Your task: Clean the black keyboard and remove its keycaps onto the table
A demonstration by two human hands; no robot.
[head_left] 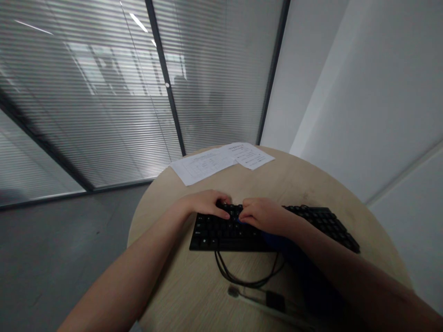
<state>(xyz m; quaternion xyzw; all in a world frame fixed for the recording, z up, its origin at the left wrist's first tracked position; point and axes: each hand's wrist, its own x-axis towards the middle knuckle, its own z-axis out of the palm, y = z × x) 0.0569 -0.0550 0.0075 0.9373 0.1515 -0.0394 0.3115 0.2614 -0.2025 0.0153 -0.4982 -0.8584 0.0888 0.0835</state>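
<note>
A black keyboard (221, 237) lies on the round wooden table in front of me. My left hand (206, 203) holds its far edge, thumb on the keys and fingers curled at the back. Beside it, my right hand (265, 214) is closed, fingertips pressed on the keys near the left thumb. A bit of blue shows at those fingertips, and a dark blue cloth (282, 244) hangs under the right wrist, bunched in that hand. Much of the cloth is lost in shadow below the forearm.
Black cable (238, 279) loops out in front of the keyboard. Nearer me lie a toothbrush (234, 292) with dark bristles and a small black block (275, 301). Printed papers (204, 167) rest at the table's (277, 177) far edge. Blinds behind glass and a white wall stand beyond.
</note>
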